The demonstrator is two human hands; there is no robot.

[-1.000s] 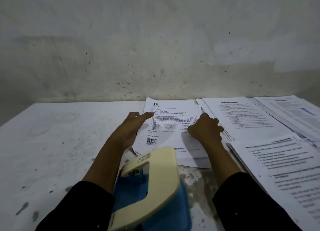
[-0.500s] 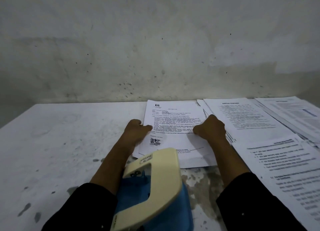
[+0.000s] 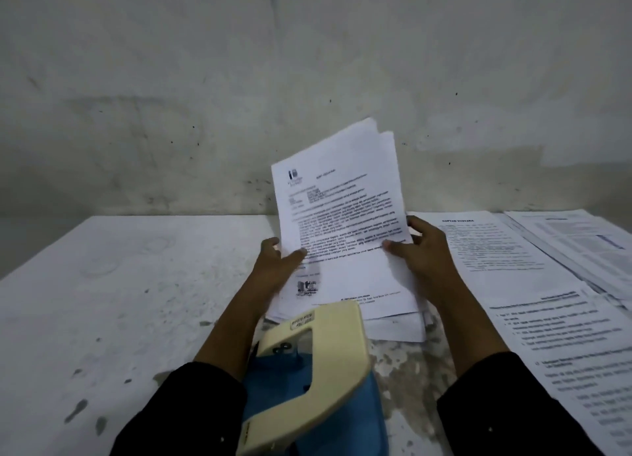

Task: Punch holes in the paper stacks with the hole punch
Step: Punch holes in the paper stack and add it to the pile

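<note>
Sitting at a worn white table against a stained grey wall, your left hand pinches the left edge of a paper stack, thumb on the printed face. That stack stands tilted up, long axis near vertical, top leaning right, its foot near loose sheets. Your right hand grips its right edge. Nearest you, the hole punch points its handle away. More printed pages lie flat at right
</note>
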